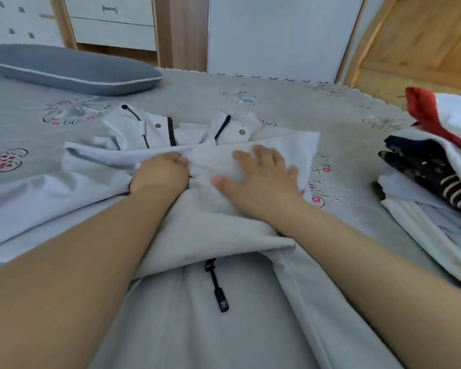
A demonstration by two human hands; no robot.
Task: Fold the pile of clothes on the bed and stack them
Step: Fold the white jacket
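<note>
Hands on pale grey jacket (224,209) spread over bed (290,102). Left hand (161,173) curled, pinching a fold; right hand (261,174) flat, fingers spread. Clothes pile (437,169) at right.

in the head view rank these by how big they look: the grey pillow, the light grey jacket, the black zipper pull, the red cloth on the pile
1. Light grey jacket, though nearness to the camera inflates it
2. Grey pillow
3. Red cloth
4. Black zipper pull

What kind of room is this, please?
Most likely a bedroom: a bed with a grey patterned sheet, a grey pillow at its far left, and a chest with white drawers behind it.
</note>
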